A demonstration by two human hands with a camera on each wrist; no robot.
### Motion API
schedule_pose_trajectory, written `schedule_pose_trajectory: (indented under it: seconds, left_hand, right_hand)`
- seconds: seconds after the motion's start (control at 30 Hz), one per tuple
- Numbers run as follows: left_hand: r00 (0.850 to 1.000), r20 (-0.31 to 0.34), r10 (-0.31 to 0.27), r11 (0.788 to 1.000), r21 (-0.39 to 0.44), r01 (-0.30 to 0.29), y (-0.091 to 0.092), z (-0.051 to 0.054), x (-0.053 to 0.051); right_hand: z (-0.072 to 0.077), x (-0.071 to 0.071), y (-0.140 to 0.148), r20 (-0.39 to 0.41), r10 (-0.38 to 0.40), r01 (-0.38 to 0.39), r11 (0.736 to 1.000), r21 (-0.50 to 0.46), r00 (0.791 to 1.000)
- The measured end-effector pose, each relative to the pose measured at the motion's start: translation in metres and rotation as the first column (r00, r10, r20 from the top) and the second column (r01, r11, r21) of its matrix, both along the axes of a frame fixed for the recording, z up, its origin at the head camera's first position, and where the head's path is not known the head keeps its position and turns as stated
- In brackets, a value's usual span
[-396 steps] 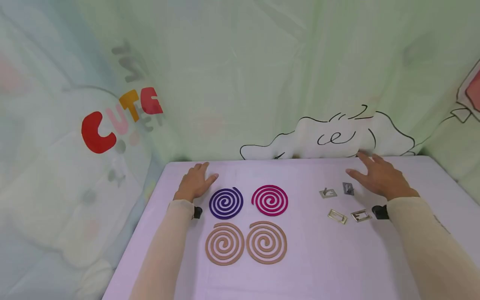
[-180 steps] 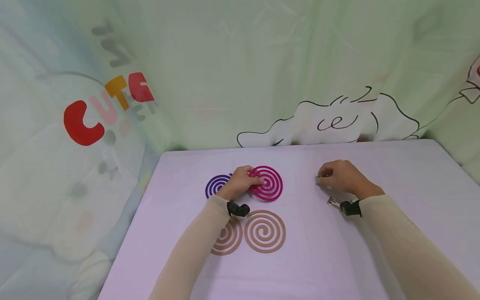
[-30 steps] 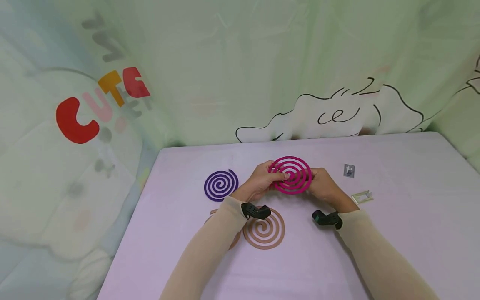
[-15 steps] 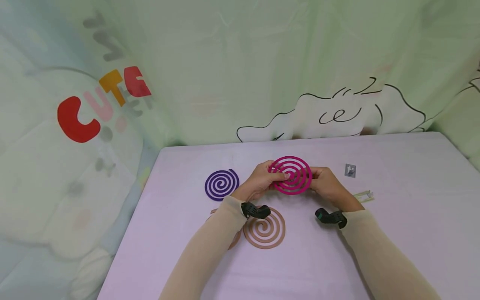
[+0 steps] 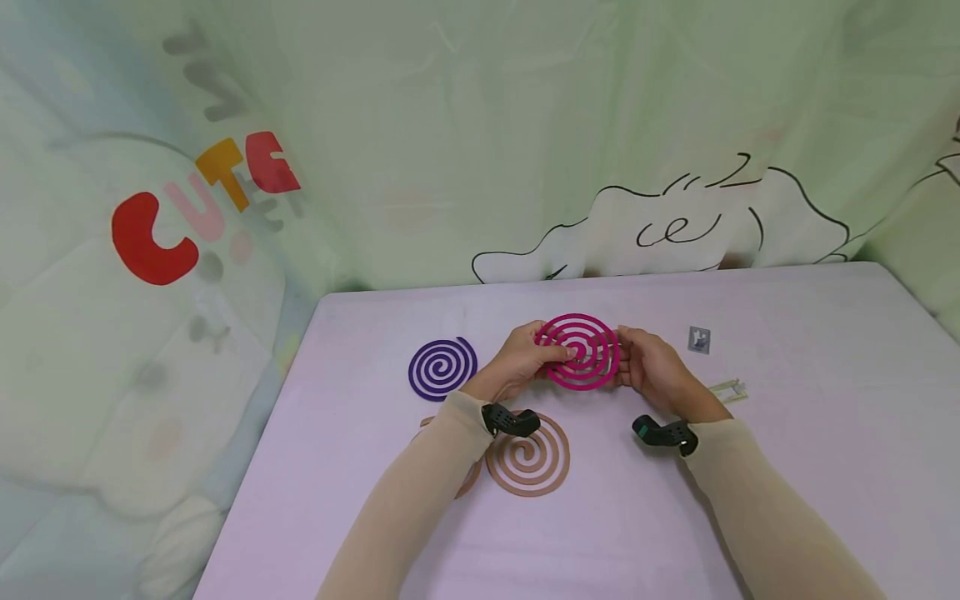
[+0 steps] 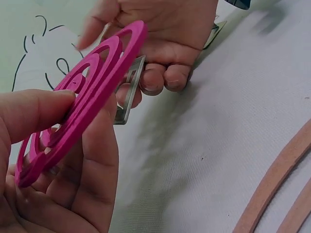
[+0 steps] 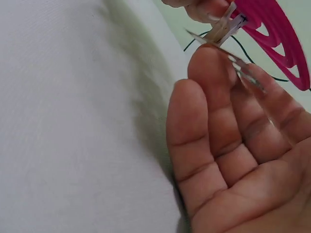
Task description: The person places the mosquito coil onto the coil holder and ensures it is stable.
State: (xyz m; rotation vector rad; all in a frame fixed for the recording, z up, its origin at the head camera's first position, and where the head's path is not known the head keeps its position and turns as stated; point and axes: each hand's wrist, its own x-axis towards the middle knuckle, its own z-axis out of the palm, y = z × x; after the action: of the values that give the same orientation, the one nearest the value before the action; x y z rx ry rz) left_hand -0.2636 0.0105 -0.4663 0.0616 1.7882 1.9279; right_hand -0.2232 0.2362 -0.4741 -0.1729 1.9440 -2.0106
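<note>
My left hand [image 5: 517, 360] pinches a magenta spiral [image 5: 585, 387] above the table, thumb on its front face. In the left wrist view, a thin metal frame [image 6: 132, 92] stands behind the magenta spiral [image 6: 92, 114], beside the left fingers. My right hand [image 5: 663, 375] is at the spiral's right side, palm turned inward, its thumb lifted away. In the right wrist view, the metal piece [image 7: 243, 70] lies against the fingertips of the loosely bent right hand [image 7: 243, 155]. How the left fingers hold the metal is partly hidden.
A purple spiral [image 5: 442, 369] lies left of the hands. One tan spiral [image 5: 528, 492] lies in front of them; another is mostly under the left sleeve [image 5: 420, 483]. A grey metal square [image 5: 699, 339] and a pale metal frame [image 5: 729, 390] lie to the right.
Both hands have come together since the earlier views, bringing the magenta spiral and a metal piece with them. In the last half second the right hand's grip has loosened, its fingers spreading rightward.
</note>
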Motion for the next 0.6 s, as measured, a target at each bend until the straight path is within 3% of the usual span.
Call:
schedule_pose_trajectory:
  seconds: [0.17, 0.37, 0.6]
  left_hand:
    - [1.0, -0.01, 0.008, 0.999, -0.047, -0.008, 0.0014, -0.002, 0.0005]
    - [0.999, -0.034, 0.003, 0.994, -0.111, -0.006, 0.0032, -0.0041, 0.0027]
    - [0.998, -0.067, -0.004, 0.986, -0.164, -0.008, 0.0036, -0.0075, 0.0028]
  right_hand:
    - [0.0039, -0.0014, -0.0043, 0.005, -0.016, 0.015, 0.993, 0.117, 1.0]
    - [0.0032, -0.0045, -0.007, -0.012, -0.033, 0.035, 0.96, 0.277, 0.999]
    - [0.0044, -0.0055, -0.0068, -0.005, -0.013, 0.014, 0.94, 0.342, 1.0]
